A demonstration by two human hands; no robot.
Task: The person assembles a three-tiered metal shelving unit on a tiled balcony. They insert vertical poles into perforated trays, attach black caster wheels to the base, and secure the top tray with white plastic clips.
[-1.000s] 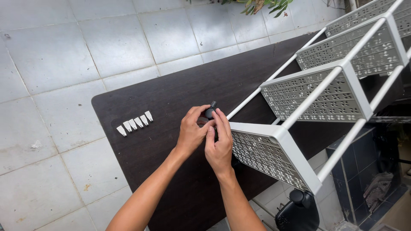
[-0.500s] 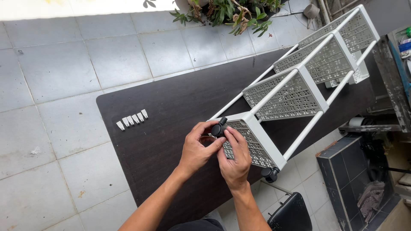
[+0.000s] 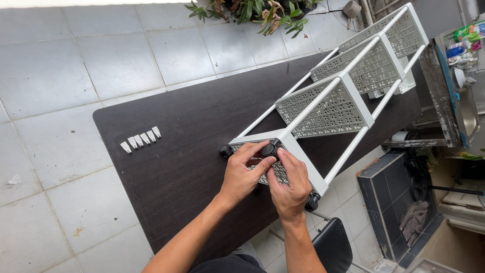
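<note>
A white perforated tiered rack (image 3: pixel 333 101) lies on its side across a dark brown table (image 3: pixel 182 151). Both hands are at the rack's near end, on its bottom panel. My left hand (image 3: pixel 242 172) and my right hand (image 3: pixel 288 184) pinch a small black caster wheel (image 3: pixel 269 149) at the panel's top corner. Two more black casters are fitted: one at the left corner (image 3: pixel 225 151), one at the lower right corner (image 3: pixel 311 202). Much of the bottom panel is hidden under my hands.
Several small white caps (image 3: pixel 141 139) lie in a row on the table's left part. Grey floor tiles (image 3: pixel 65 71) surround the table. A potted plant (image 3: pixel 252 12) stands beyond the far edge, a black stool (image 3: pixel 333 245) near me, a cluttered sink counter (image 3: pixel 462 76) at right.
The view has pulled back and shifted, so the whole rack shows. My hands stay together on the black caster at the rack's near end, now slightly lower on the panel.
</note>
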